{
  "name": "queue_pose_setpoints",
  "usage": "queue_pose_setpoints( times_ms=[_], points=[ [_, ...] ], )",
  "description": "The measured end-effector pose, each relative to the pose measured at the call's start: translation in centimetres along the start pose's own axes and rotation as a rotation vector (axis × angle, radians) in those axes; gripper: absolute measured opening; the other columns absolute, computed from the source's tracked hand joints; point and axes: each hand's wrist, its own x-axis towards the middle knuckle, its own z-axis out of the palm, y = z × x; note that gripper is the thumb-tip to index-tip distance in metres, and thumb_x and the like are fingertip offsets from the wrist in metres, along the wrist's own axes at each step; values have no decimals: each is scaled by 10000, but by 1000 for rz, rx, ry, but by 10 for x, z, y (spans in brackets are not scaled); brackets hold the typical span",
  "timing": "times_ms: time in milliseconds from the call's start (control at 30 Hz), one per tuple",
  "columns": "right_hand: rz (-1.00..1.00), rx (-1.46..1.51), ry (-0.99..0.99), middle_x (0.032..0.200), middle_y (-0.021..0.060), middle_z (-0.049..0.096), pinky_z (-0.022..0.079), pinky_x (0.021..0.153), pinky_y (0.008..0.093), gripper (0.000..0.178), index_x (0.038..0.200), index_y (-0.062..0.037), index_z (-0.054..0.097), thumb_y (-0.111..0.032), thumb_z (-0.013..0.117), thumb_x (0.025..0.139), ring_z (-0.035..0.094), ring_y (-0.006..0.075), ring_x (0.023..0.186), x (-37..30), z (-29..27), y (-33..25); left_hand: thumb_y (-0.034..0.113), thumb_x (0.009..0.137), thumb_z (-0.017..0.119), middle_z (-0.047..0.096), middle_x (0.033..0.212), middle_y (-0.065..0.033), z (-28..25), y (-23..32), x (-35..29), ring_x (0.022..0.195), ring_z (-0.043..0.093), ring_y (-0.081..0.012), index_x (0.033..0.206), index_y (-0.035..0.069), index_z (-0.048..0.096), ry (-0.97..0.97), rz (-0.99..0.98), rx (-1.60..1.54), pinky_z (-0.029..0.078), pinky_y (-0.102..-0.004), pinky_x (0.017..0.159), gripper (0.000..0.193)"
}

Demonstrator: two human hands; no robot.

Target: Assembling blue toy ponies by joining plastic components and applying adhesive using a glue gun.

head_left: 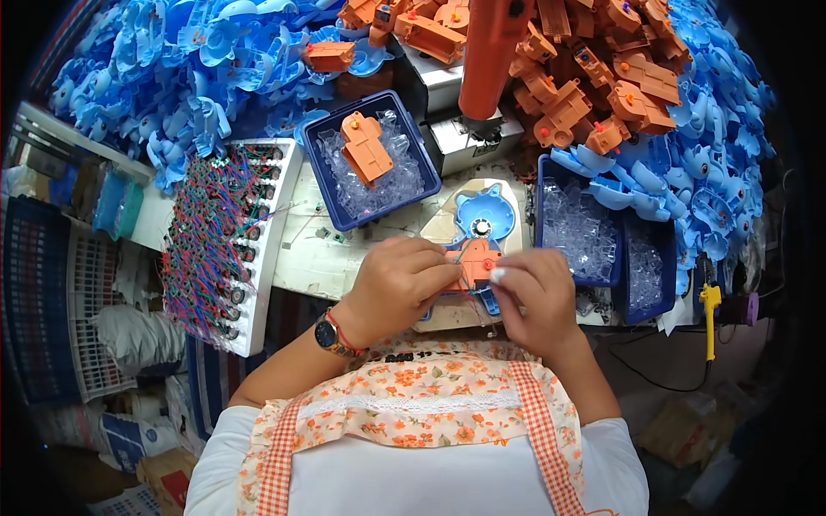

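Observation:
A blue toy shell half (486,209) with a round white-and-black part at its middle lies in a beige holder (439,225). Over the shell's lower part sits an orange plastic box (470,267) with a small red knob and thin wires across it. My left hand (403,279) is closed at the box's left side, fingertips pressed together by the wires; what they pinch is hidden. On the other side my right hand (539,297) is curled, thumb and fingers close together beside the red knob. Something small and white shows at its fingertips, and I cannot make out what it holds.
An orange power screwdriver (492,64) hangs above the holder. Blue bins of clear parts (331,155) (578,228) flank it. A white tray (282,202) carries wired parts. Blue shells (206,52) and orange boxes (564,112) are heaped behind; a yellow tool (710,318) hangs right.

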Motion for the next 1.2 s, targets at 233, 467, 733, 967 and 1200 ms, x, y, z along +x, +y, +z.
queue_pose_setpoints(
  times_ms=[233,467,733,967,1200],
  points=[
    [94,213,-53,728,61,626,392,563,367,302,909,-81,642,-90,834,676,563,250,598,-29,7,-12,34,701,740,714,898,-75,0,12,1,925,698,-256,982,78,708,8,-38,39,540,-382,757,286],
    [307,368,80,771,113,660,467,632,357,201,889,-12,658,67,734,720,636,263,685,-3,3,-13,162,710,788,714,966,-75,-1,19,-3,950,694,-265,1045,90,693,11,-61,63,526,-399,797,356],
    [111,-5,39,840,88,677,457,641,375,191,874,-37,688,41,677,701,626,282,733,3,-4,2,247,784,720,676,915,-52,17,19,-13,947,675,-234,1008,155,678,80,32,302,456,-523,958,246],
    [-114,-250,4,854,52,663,467,630,372,144,834,-65,679,-63,689,691,623,251,744,-10,-5,7,176,770,769,701,955,-18,16,15,-14,951,693,-212,965,158,721,80,-42,175,416,-506,1020,201],
    [-113,-276,-57,838,53,623,466,638,349,199,869,-63,683,-91,661,673,609,224,755,-29,-10,5,144,749,774,704,972,-23,20,13,-18,974,688,-212,1002,164,732,120,-55,147,410,-498,1027,257]
  ],
)
